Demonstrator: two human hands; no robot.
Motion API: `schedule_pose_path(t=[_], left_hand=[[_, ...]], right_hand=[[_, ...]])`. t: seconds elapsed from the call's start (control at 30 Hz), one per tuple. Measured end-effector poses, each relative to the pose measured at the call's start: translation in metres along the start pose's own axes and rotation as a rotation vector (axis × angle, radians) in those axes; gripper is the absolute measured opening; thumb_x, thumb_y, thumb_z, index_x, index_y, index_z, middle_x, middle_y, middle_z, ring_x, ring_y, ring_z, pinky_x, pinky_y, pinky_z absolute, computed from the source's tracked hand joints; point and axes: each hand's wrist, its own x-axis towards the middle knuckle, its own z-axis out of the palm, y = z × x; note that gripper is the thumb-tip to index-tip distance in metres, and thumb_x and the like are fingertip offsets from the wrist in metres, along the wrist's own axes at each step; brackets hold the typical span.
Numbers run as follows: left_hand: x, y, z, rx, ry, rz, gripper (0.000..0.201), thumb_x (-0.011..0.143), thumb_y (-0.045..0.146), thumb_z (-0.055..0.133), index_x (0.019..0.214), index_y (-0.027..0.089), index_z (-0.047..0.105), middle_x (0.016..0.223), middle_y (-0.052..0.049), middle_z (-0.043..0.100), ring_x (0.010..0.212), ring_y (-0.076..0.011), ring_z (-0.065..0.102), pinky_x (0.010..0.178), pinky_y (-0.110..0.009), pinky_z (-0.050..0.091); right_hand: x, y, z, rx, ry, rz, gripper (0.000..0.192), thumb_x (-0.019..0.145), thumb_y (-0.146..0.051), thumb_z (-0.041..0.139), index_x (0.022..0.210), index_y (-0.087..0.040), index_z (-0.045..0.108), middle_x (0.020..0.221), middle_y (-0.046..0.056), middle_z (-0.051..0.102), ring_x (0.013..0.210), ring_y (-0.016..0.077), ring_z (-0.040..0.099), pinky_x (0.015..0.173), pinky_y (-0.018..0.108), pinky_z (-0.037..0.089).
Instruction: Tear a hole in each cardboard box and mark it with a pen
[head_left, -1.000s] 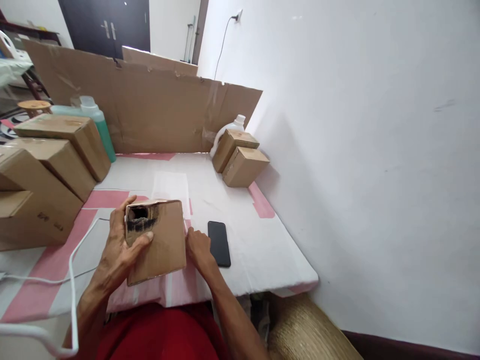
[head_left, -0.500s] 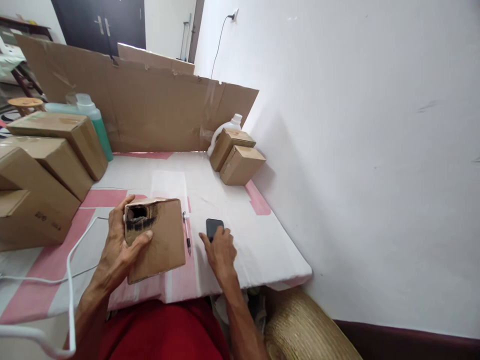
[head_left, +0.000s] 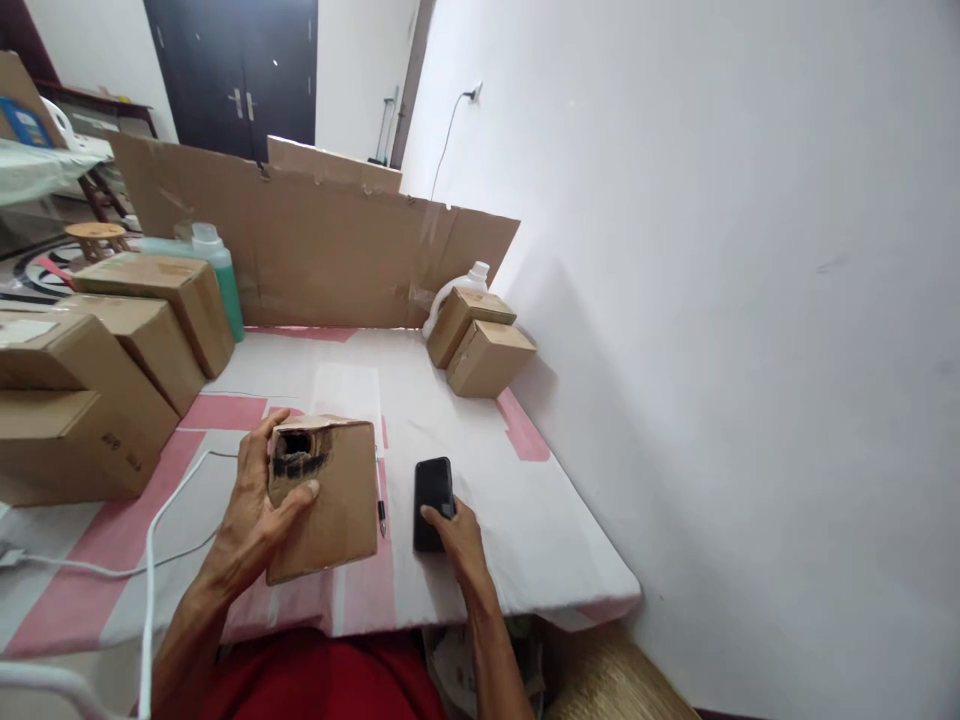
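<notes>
My left hand (head_left: 264,500) grips a small cardboard box (head_left: 342,505) by its left side, thumb across the front and fingers behind. Near the box's upper left corner is a ragged hole with black marks around it. My right hand (head_left: 459,535) is closed on a black smartphone (head_left: 433,500), its thumb over the screen and its other fingers mostly hidden underneath. Between box and phone, a pen (head_left: 381,505) lies on the tablecloth, partly covered by the box's edge.
Several cardboard boxes (head_left: 142,340) and a bottle of green liquid (head_left: 225,275) stand at the left. Two boxes (head_left: 491,358) and a white jug (head_left: 477,274) stand at the back right. A cardboard panel (head_left: 322,245) borders the table's far side. A white cable (head_left: 150,560) runs at the left.
My right hand has taken hold of the phone, which now shows more fully and sits nearer me. The left hand keeps its grip on the box. The camera view has tilted up and shifted left.
</notes>
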Motion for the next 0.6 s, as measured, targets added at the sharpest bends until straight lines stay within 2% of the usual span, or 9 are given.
schedule_pose_path(t=[0.1,0.2,0.3,0.37,0.5,0.6], left_hand=[[-0.001,0.003,0.002,-0.011,-0.037,-0.016,0.077,0.086,0.044,0.068,0.157,0.032,0.040,0.152,-0.012,0.048,0.142,-0.0377,0.048,0.122,-0.061,0.036],[-0.001,0.004,0.004,-0.014,-0.040,-0.002,0.077,0.085,0.041,0.066,0.156,0.031,0.038,0.157,-0.012,0.044,0.145,-0.0374,0.044,0.123,-0.060,0.033],[-0.003,0.006,0.008,0.002,-0.052,0.037,0.077,0.085,0.038,0.065,0.157,0.031,0.037,0.159,-0.011,0.041,0.149,-0.0368,0.039,0.125,-0.061,0.030],[-0.004,0.007,0.011,0.015,-0.065,0.063,0.078,0.085,0.036,0.066,0.157,0.030,0.037,0.159,-0.012,0.042,0.151,-0.0369,0.037,0.126,-0.062,0.028],[-0.008,0.012,0.013,0.004,-0.070,0.050,0.078,0.084,0.035,0.066,0.158,0.034,0.040,0.157,-0.012,0.045,0.154,-0.0385,0.033,0.128,-0.065,0.026],[-0.009,0.012,0.011,-0.040,-0.065,0.076,0.069,0.088,0.041,0.064,0.156,0.038,0.047,0.156,-0.011,0.048,0.155,-0.0393,0.034,0.127,-0.068,0.027]], right_hand=[[-0.018,-0.006,-0.007,0.441,-0.073,-0.022,0.054,0.080,-0.052,0.077,0.116,-0.013,0.070,0.113,0.014,0.080,0.095,0.0302,0.078,0.080,0.040,0.062],[-0.046,-0.030,-0.025,0.917,-0.188,0.002,0.061,0.071,-0.049,0.092,0.117,-0.014,0.072,0.125,0.017,0.077,0.098,0.0320,0.079,0.084,0.045,0.064],[-0.075,-0.069,-0.041,1.064,-0.331,-0.068,0.049,0.077,-0.045,0.092,0.112,-0.014,0.077,0.119,0.016,0.079,0.093,0.0274,0.078,0.082,0.041,0.065],[-0.093,-0.094,-0.042,1.137,-0.497,-0.112,0.049,0.082,-0.054,0.087,0.109,-0.014,0.079,0.110,0.015,0.080,0.087,0.0258,0.078,0.078,0.039,0.065],[-0.120,-0.130,-0.018,1.245,-0.836,-0.055,0.076,0.088,-0.081,0.061,0.113,-0.012,0.080,0.108,0.017,0.080,0.085,0.0284,0.078,0.077,0.043,0.065],[-0.131,-0.141,0.006,1.251,-0.986,0.038,0.073,0.092,-0.079,0.058,0.115,-0.012,0.079,0.104,0.017,0.081,0.089,0.0308,0.077,0.077,0.046,0.065]])
